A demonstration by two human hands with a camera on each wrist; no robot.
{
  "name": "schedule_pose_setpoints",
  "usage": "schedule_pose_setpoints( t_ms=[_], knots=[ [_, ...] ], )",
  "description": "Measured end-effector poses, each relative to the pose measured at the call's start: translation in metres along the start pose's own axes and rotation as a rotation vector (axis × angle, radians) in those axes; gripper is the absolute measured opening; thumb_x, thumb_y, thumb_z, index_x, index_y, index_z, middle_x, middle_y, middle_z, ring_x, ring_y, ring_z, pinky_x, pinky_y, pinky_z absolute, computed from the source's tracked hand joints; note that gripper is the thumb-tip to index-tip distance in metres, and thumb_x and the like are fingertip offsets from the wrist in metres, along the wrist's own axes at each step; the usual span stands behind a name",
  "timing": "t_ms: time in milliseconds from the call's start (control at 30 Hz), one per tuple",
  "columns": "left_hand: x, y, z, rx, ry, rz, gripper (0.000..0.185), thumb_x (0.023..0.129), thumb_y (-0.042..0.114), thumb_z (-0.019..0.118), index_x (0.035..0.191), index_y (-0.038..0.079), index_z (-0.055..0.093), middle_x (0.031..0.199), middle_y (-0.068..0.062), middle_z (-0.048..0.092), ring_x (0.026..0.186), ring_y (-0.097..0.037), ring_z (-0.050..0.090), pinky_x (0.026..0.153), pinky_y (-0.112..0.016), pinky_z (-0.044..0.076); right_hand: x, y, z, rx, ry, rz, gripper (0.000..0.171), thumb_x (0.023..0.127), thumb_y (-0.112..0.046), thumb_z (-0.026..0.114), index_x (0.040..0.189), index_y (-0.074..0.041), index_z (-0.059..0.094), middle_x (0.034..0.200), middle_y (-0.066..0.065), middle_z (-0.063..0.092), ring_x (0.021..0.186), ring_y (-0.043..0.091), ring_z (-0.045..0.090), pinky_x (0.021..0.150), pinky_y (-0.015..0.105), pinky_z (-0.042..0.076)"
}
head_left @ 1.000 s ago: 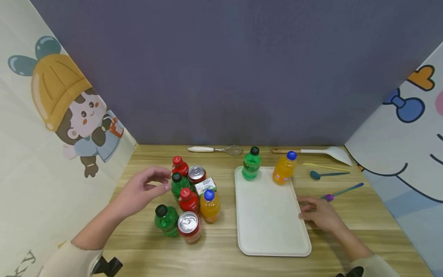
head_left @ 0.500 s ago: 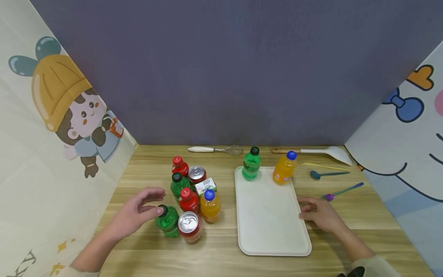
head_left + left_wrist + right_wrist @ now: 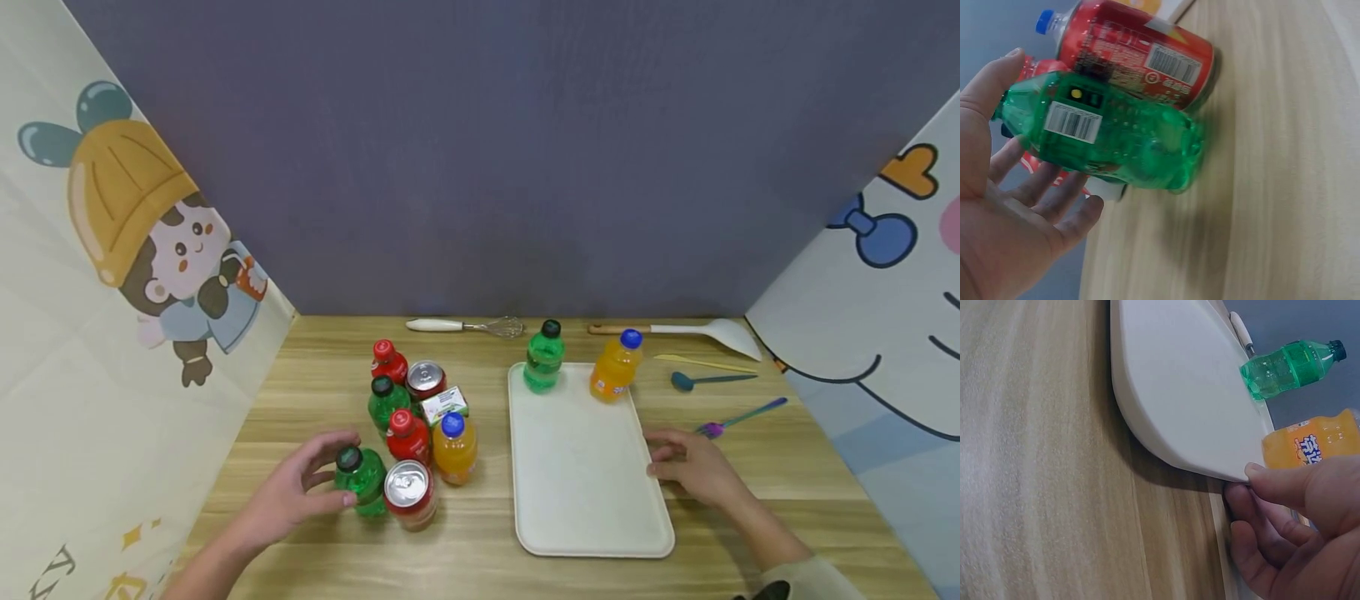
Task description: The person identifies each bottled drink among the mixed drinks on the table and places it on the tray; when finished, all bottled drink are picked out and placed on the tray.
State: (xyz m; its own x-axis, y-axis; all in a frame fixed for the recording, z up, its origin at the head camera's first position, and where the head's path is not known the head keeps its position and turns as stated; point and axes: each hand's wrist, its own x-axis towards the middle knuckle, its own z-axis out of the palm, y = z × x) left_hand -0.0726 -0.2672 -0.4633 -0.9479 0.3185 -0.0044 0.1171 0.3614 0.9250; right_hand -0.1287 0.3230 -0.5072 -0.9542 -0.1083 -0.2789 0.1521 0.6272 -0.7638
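Observation:
My left hand (image 3: 288, 492) is beside the nearest green soda bottle (image 3: 360, 481), thumb on its near side and fingers on its far side. In the left wrist view those fingers are spread and loosely bent, with the green soda bottle (image 3: 1100, 131) in front of the palm. A soda can (image 3: 409, 493) stands just right of it. My right hand (image 3: 693, 467) pinches the right rim of a white tray (image 3: 592, 475); the right wrist view has the thumb on top of the rim and the fingers below. On the tray's far end stand a green bottle (image 3: 543, 358) and an orange soda bottle (image 3: 617, 367).
Behind the near bottle cluster two red-capped bottles, another green bottle (image 3: 387, 404), a second can (image 3: 426, 379), a small box (image 3: 445, 406) and an orange bottle (image 3: 454, 450). A whisk (image 3: 468, 326), ladle (image 3: 712, 333), knife (image 3: 705, 362), spoon (image 3: 712, 379) and fork (image 3: 738, 418) lie farther back.
My left hand has moved toward me and down, from beside the farther green bottle to around the nearest one. My right hand stays at the tray's rim.

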Motion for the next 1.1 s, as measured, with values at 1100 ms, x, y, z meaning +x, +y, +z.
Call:
schedule_pose_setpoints(
  t_ms=[1100],
  knots=[
    [-0.003,-0.009,0.025,-0.069,0.131,-0.068,0.071,0.079,0.009,0.087,0.141,0.003,0.052,0.137,-0.017,0.061,0.119,-0.001,0.059,0.099,-0.02,0.047,0.002,0.003,-0.007,0.074,-0.093,0.016,0.066,0.088,-0.011,0.081,0.145,0.005,0.051,0.109,0.017,0.071,0.08,0.026,0.073,0.062,0.038,0.062]
  ],
)
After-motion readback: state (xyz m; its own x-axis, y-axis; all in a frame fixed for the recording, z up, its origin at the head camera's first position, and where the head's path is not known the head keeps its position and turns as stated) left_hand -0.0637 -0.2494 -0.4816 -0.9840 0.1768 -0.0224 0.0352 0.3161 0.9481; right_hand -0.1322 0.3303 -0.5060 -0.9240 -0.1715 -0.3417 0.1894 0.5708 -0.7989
